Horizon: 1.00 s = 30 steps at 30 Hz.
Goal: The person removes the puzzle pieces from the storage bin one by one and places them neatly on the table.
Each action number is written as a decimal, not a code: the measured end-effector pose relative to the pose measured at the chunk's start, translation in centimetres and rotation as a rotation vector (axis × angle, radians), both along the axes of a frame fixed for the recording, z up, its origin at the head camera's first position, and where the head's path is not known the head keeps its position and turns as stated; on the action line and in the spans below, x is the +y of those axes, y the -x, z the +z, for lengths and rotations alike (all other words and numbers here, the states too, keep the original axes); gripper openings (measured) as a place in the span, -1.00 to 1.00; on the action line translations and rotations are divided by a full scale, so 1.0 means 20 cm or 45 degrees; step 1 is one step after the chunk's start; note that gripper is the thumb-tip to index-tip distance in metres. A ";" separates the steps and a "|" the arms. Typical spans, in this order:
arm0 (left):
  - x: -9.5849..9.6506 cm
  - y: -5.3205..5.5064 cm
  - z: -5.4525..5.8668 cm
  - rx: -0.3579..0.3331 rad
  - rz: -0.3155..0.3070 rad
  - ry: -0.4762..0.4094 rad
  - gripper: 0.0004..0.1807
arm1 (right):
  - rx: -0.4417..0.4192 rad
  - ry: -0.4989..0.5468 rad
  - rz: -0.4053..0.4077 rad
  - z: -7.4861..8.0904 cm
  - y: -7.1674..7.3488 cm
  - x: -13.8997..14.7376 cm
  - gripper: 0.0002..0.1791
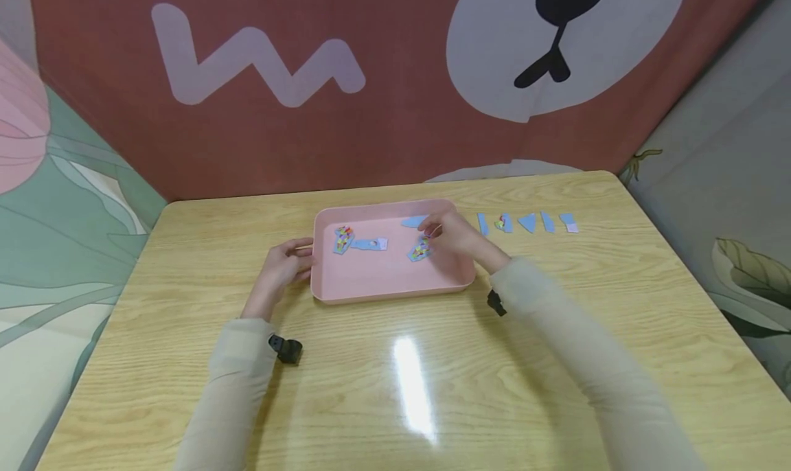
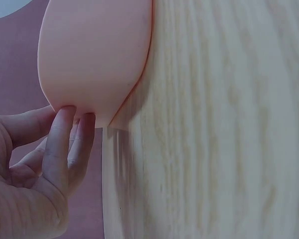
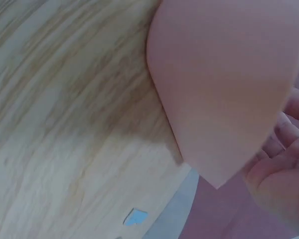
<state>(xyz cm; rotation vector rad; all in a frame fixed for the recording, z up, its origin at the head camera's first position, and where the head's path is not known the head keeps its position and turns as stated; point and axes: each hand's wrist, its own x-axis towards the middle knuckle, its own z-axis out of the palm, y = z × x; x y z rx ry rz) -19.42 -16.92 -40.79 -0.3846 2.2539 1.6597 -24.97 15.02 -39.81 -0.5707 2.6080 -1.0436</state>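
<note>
On the table stands a shallow pink tray (image 1: pixel 389 289) holding several light-blue flat cut-out pieces. Two lie toward its left: one with a multicoloured pattern (image 1: pixel 343 239) and a long one with a pale end (image 1: pixel 369 244). My left hand (image 1: pixel 278 272) is at the tray's left end; its fingertips touch the outer wall in the left wrist view. Over the tray's right half, the fingers of my right hand (image 1: pixel 454 234) are bent down at another multicoloured piece (image 1: pixel 419 250), beside a plain blue piece (image 1: pixel 414 221). The wall hides those fingertips in the right wrist view; I cannot tell whether they pinch the piece.
Right of the tray, several more pieces lie in a row, among them a triangular one (image 1: pixel 527 222) and one with a pale lower end (image 1: pixel 569 222). The wooden table (image 1: pixel 346 402) ends at a red printed backdrop (image 1: pixel 395 134).
</note>
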 end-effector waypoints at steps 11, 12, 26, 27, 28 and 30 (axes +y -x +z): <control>0.00 0.00 0.00 0.006 -0.006 -0.003 -0.44 | 0.043 0.036 0.139 -0.26 0.18 0.05 -0.60; 0.00 0.01 0.00 0.004 -0.005 -0.003 -0.44 | 0.046 0.007 0.140 -0.26 0.18 0.05 -0.59; 0.00 0.00 0.00 -0.002 -0.007 0.006 -0.45 | 0.037 -0.325 0.095 -0.07 0.02 -0.05 -0.52; 0.00 0.00 0.00 -0.002 -0.006 0.003 -0.45 | 0.017 -0.323 0.080 -0.08 0.02 -0.05 -0.52; 0.00 0.00 0.00 -0.003 -0.003 0.001 -0.45 | 0.001 -0.319 0.066 -0.07 0.02 -0.05 -0.52; 0.00 0.00 0.00 -0.001 -0.004 0.006 -0.45 | -0.027 -0.303 0.041 -0.08 0.02 -0.05 -0.52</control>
